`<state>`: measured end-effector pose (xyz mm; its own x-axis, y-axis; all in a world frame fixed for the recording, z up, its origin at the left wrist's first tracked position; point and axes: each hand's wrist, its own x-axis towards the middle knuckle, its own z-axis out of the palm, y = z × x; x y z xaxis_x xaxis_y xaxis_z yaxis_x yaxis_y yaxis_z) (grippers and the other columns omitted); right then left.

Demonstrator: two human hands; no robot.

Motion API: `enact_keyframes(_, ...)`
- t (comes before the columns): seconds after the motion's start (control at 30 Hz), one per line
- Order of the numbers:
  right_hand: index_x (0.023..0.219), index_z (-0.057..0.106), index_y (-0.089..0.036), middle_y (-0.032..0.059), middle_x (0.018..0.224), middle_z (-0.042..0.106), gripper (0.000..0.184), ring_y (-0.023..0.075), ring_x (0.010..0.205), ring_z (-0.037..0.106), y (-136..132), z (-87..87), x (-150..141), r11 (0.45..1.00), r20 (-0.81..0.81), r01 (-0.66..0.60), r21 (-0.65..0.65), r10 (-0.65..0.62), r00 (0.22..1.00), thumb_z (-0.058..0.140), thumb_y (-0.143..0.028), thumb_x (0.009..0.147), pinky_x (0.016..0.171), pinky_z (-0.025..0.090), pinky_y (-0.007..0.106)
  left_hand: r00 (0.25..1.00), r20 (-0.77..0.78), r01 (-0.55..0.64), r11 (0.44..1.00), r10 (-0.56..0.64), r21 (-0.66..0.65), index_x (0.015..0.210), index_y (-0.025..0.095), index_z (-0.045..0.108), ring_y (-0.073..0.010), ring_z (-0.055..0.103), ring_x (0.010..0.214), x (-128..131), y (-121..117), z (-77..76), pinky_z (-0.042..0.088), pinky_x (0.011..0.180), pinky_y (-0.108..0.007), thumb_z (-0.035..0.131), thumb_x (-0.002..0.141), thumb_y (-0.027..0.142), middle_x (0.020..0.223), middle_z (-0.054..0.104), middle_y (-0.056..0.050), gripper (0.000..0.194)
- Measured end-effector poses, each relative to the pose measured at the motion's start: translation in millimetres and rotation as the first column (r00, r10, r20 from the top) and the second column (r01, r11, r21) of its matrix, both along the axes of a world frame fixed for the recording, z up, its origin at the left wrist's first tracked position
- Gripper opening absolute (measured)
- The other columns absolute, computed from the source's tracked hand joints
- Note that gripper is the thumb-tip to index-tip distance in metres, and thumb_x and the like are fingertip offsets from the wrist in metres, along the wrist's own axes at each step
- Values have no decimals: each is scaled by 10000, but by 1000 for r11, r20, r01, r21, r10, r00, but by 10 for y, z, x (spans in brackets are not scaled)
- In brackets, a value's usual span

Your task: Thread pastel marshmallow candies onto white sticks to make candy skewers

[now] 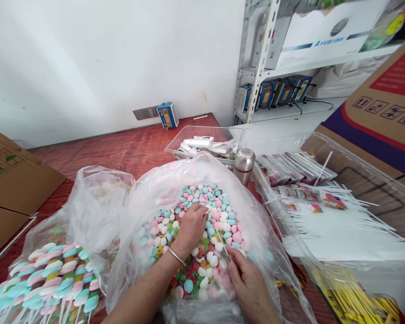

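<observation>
- Right hand (248,279): low in the view, over the near right part of the open bag. Thumb and fingers pinch the lower end of a thin white stick (220,237); the stick slants up toward the left hand.
- Left hand (191,226): over the middle of the bag, with a bracelet (176,257) at the wrist. Fingers are drawn together over the candies; a white piece shows at the fingertips, but whether it is gripped cannot be told.
- Open plastic bag (259,243): translucent, spread around both hands. Contents: pink, blue and white round candies (227,220), with smaller red, green and yellow pieces (193,270) toward the near side.
- Left of bag: loaded candy sticks (49,279) in a pile, heads layered in several colors; a crumpled clear bag (96,209) behind them; a cardboard box (18,189) at the far left.
- Right of bag: a clear bin (272,211) holding loose white sticks (344,236) and a row of packets (290,167). Gold strips (354,290) lie at lower right.
- Behind bag: a metal flask (245,163) beside a clear tray (175,143) of mixed articles, on the red-brown table (121,154).
</observation>
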<state>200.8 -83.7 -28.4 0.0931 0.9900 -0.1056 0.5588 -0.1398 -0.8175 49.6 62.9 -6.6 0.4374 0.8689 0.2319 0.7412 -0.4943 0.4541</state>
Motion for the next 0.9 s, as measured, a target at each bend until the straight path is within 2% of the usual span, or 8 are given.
enact_keyframes(0.17, 1201, 644, -174, 109, 1048, 753, 419, 249, 917, 709, 4, -37, 2, 1000, -23, 5, 4, -5, 1000, 362, -363, 956, 793, 532, 318, 997, 9, 72, 997, -72, -21, 1042, 175, 638, -199, 606, 973, 59, -69, 12, 516, 859, -333, 414, 924, 89, 1039, 608, -91, 268)
enact_keyframes(0.3, 1190, 651, -176, 104, 1013, 760, 422, 253, 893, 711, 10, -50, 1, 1000, -37, 22, 15, -21, 999, 371, -379, 949, 781, 533, 318, 998, 24, 54, 995, -52, -85, 1079, 180, 632, -212, 607, 992, 42, -73, 39, 517, 879, -352, 497, 845, 78, 1067, 611, -89, 288)
enact_keyframes(0.43, 1179, 652, -178, 104, 1001, 761, 418, 254, 873, 711, 14, -50, 1, 1000, -59, 23, 12, -22, 998, 370, -383, 947, 764, 531, 317, 1000, 27, 11, 986, -6, -165, 1084, 182, 628, -219, 609, 942, 38, -79, 72, 513, 836, -354, 612, 788, 137, 1057, 610, -80, 299)
enact_keyframes(0.63, 1185, 648, -165, 117, 1035, 753, 438, 260, 911, 704, 19, -76, 7, 1000, -53, 18, 12, -17, 998, 357, -389, 946, 793, 525, 324, 983, 126, -102, 965, 136, -242, 1060, 176, 635, -221, 579, 901, 88, -92, 49, 470, 823, -364, 599, 793, 136, 1000, 607, -73, 272)
enact_keyframes(0.8, 1164, 661, -161, 103, 1000, 755, 415, 250, 903, 706, 10, -54, 4, 999, -72, 24, 33, -21, 997, 372, -364, 946, 794, 528, 316, 968, 186, -101, 944, 165, -314, 933, 178, 650, -194, 573, 827, 50, -4, 41, 457, 766, -333, 624, 729, 120, 956, 610, -58, 213)
enact_keyframes(0.9, 1195, 649, -170, 81, 953, 758, 403, 230, 850, 708, 19, 9, 1, 998, -79, 46, 53, -42, 996, 382, -352, 955, 742, 532, 291, 950, 236, -100, 915, 204, -391, 936, 178, 637, -168, 563, 708, 10, 40, 41, 443, 673, -299, 611, 722, 126, 794, 609, -17, 222)
